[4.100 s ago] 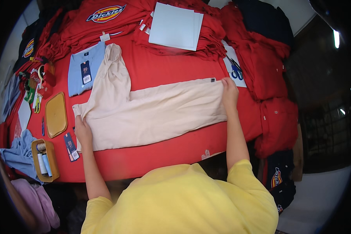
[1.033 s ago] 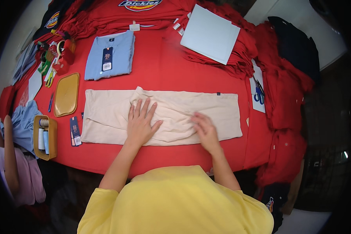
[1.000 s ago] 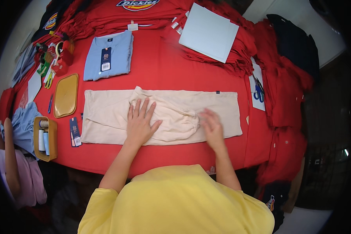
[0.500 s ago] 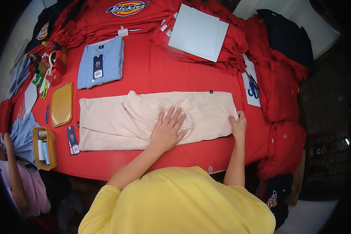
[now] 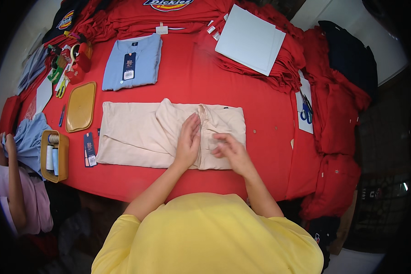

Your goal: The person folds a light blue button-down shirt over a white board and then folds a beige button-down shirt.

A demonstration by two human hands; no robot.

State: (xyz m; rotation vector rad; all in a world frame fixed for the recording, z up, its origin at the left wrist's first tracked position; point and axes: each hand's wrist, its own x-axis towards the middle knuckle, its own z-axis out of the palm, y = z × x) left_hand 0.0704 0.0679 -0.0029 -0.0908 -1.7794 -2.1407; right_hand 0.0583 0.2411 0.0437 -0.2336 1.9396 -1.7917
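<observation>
A cream garment (image 5: 134,137) lies folded in a long band in front of me, its right end turned back over itself toward the middle. My left hand (image 5: 187,141) stands on edge against that turned-back end, fingers stretched out together and holding nothing. Over the doubled part hovers or rests my right hand (image 5: 231,153), fingers loosely bent and apart, slightly blurred. Whether it touches the cloth I cannot tell. A small dark label shows at the garment's upper right edge.
Behind lies a folded blue shirt (image 5: 141,71) with a dark tag. At left are a yellow lid (image 5: 81,107), a tub of thread spools (image 5: 64,157) and dark tags (image 5: 90,148). Scissors (image 5: 305,112) lie right, by red garments (image 5: 335,128). Another person's arm (image 5: 14,182) is far left.
The garment's right end has been folded over to the left, shortening the band. My right hand moved left with it and let go of the corner. The whole view shifted slightly.
</observation>
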